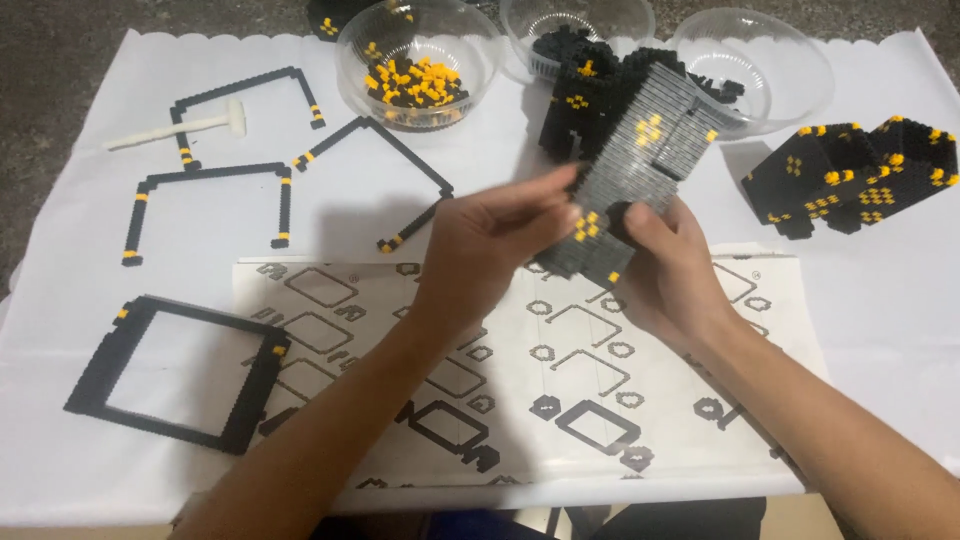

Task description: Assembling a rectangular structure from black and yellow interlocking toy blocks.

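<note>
Both my hands hold a large block-built piece (640,150), black with yellow spots and a grey studded face, tilted above the table's middle. My left hand (490,250) presses its fingers against the piece's lower left side. My right hand (665,265) grips it from below on the right. Under my hands lies a printed instruction sheet (560,400) with black outline drawings.
A black square frame (175,370) lies at the left. Three open black strip frames (210,205) and a white hammer-like tool (180,128) lie further back. Clear bowls (420,60) with black and yellow bricks stand at the far edge. Another black-yellow assembly (860,175) sits at the right.
</note>
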